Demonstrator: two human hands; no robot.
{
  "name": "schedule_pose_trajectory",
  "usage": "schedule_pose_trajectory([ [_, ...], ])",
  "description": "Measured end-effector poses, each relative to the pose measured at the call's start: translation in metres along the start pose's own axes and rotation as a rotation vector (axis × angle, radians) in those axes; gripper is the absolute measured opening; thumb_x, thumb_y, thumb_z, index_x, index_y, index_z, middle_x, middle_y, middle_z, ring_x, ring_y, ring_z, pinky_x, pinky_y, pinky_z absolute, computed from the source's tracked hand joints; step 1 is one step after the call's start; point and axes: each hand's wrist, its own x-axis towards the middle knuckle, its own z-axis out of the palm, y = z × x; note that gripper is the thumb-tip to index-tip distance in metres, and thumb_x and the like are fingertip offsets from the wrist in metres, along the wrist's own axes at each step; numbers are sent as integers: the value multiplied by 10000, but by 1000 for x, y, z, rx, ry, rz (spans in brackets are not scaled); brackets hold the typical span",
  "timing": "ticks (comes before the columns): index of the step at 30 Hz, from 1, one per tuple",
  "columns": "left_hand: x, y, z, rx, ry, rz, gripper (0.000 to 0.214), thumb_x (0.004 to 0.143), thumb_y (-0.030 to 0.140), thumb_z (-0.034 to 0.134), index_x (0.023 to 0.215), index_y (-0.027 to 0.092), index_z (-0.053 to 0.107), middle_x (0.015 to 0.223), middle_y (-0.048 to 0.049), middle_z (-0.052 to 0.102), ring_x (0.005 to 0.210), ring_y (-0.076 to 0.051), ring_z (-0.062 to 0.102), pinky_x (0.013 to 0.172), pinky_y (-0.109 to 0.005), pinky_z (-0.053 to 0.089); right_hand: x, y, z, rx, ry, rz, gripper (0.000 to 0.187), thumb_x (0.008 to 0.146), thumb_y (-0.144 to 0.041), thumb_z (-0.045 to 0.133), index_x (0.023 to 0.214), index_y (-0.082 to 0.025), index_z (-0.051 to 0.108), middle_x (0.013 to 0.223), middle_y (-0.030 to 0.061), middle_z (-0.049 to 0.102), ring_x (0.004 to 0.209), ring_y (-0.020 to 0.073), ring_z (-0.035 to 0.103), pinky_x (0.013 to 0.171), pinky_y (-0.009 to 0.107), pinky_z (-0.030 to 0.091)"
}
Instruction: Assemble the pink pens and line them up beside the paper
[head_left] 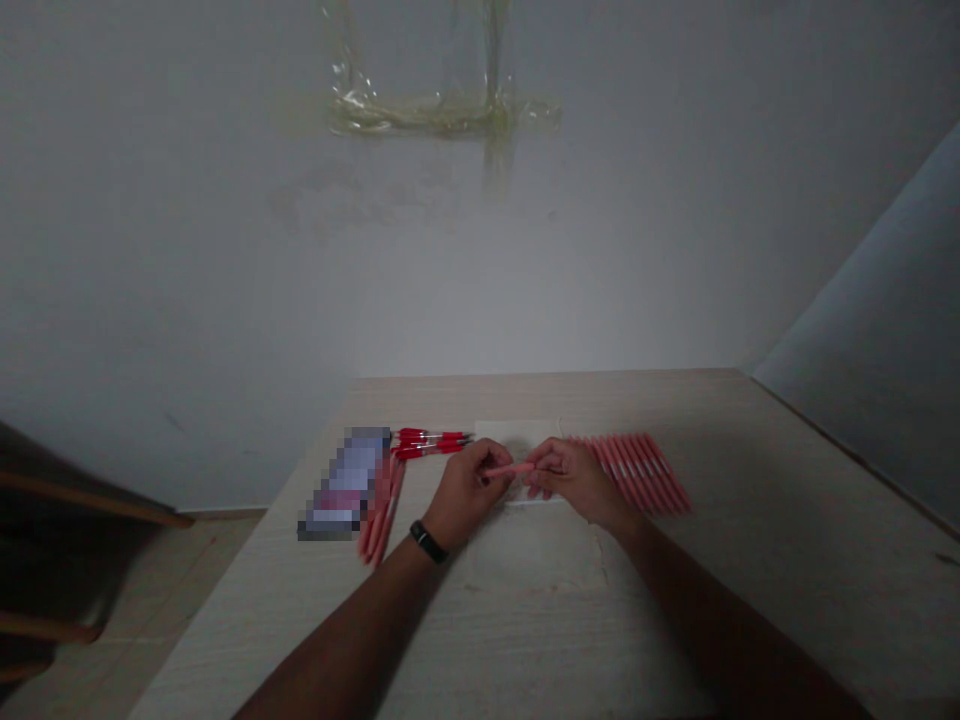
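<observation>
Over the middle of the table, a pink pen [511, 469] is held nearly level between my two hands. My left hand [469, 487], with a black band on its wrist, grips one end in closed fingers. At the other end, the fingertips of my right hand [576, 478] pinch the pen. Beside my right hand lies a slanted row of several pink pens [645, 475], partly hidden by that hand. Several red pens [431, 442] lie left of my left hand, and a few loose pink pens [384, 520] rest below them.
A pixelated, phone-like flat object [345, 485] lies on the left of the wooden-looking table [525, 660]. Under my hands is a pale sheet [517, 430]. A wall [555, 280] with yellowed tape [420, 118] stands behind. Dark furniture [67, 530] stands at lower left.
</observation>
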Motion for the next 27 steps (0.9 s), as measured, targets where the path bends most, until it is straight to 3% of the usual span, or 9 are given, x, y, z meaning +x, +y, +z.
schedule_pose_trajectory([
  [7, -1, -1, 1, 22, -48, 7, 144, 839, 253, 632, 942, 153, 642, 808, -25, 636, 721, -142, 564, 638, -236, 411, 1, 0, -5, -45, 73, -40, 270, 818, -397, 715, 910, -187, 573, 744, 32, 728, 653, 170, 688, 573, 267, 502],
  [13, -1, -12, 1, 162, -34, -28, 194, 835, 221, 624, 1020, 173, 654, 816, -22, 660, 736, -151, 586, 660, -247, 410, -3, -12, -11, -560, 165, -176, 82, 868, -266, 660, 845, -188, 650, 798, 17, 669, 740, 151, 632, 652, 262, 471],
  [19, 2, -17, 0, 232, 5, -68, 169, 838, 259, 631, 983, 175, 655, 814, -29, 673, 726, -157, 599, 650, -253, 415, -5, -11, -12, -872, 116, -212, 106, 826, -227, 719, 766, -187, 642, 804, 12, 609, 777, 158, 580, 705, 275, 429],
  [27, -1, -22, 3, 273, -19, -69, 195, 845, 248, 620, 1026, 184, 647, 815, -32, 677, 723, -159, 596, 644, -256, 412, -8, -7, -6, -938, 38, -190, 123, 850, -264, 711, 784, -179, 652, 824, 25, 609, 819, 166, 571, 751, 278, 422],
])
